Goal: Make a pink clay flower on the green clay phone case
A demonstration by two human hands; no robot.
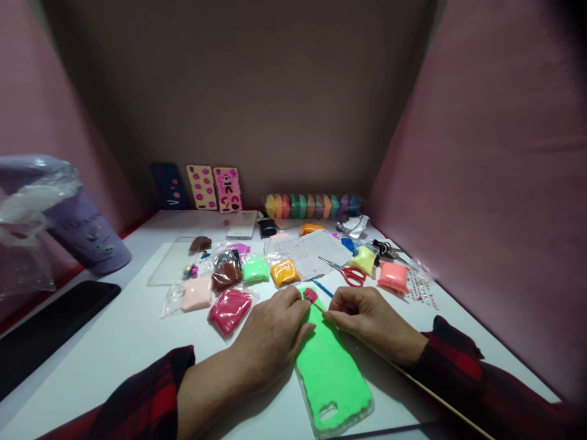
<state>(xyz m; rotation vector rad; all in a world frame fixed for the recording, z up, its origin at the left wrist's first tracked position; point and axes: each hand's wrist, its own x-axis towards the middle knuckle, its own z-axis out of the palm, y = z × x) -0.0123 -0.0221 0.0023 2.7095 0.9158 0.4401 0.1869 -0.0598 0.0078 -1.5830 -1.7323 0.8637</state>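
A phone case point(332, 366) covered in bright green clay lies on the table in front of me, its camera cutout towards me. On its far end sits a small flattened piece of dark pink clay point(310, 296). My left hand point(273, 330) grips the case's left side, with thumb and fingers bent over its far part. Pinched in my right hand point(367, 315) is a thin wooden stick point(440, 400), whose tip is at or close to the pink clay. The stick's long end runs back under my right forearm. My left palm is hidden.
Bags of coloured clay, one dark pink point(230, 311), lie beyond my hands. Red-handled scissors point(351, 274) and a blue pen point(323, 288) rest near a written sheet point(305, 252). Decorated cases point(202, 187) lean on the wall. A black phone point(59, 330) and purple tumbler point(89, 229) are left.
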